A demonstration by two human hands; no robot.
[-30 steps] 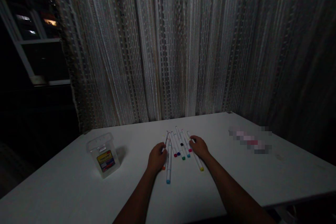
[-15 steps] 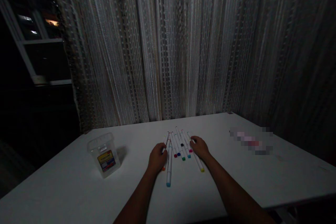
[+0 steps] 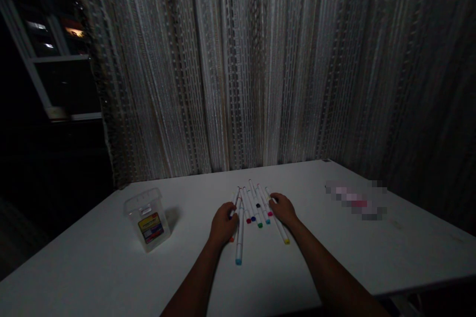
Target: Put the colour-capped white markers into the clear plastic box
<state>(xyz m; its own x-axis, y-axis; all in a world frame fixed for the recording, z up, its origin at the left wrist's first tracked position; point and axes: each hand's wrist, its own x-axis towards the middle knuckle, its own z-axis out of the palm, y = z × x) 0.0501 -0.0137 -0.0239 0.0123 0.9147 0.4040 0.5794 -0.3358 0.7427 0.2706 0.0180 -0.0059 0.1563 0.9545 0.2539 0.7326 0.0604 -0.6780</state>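
Observation:
A loose cluster of white markers (image 3: 254, 203) with coloured ends lies in the middle of the table, between my two hands. At its left edge my left hand (image 3: 224, 223) is curled around an orange-ended marker (image 3: 232, 239), whose middle is hidden by the fingers. A light-blue-ended marker (image 3: 240, 242) lies just right of that hand and sticks out toward me. My right hand (image 3: 283, 208) bends its fingers onto the upper part of a yellow-ended marker (image 3: 280, 230) at the cluster's right edge. Dim light blurs the fingertips.
A clear plastic box (image 3: 148, 215) with a lid and a yellow-and-blue label stands on the left of the white table (image 3: 186, 277). A pixelated pinkish item (image 3: 351, 198) lies on the right. Behind the table hangs a patterned curtain (image 3: 238, 69); a window (image 3: 55, 59) shows at left.
Both hands stay almost in place at the sides of the markers. The left fingers shift slightly. The markers and the box keep their arrangement; the view moves very little.

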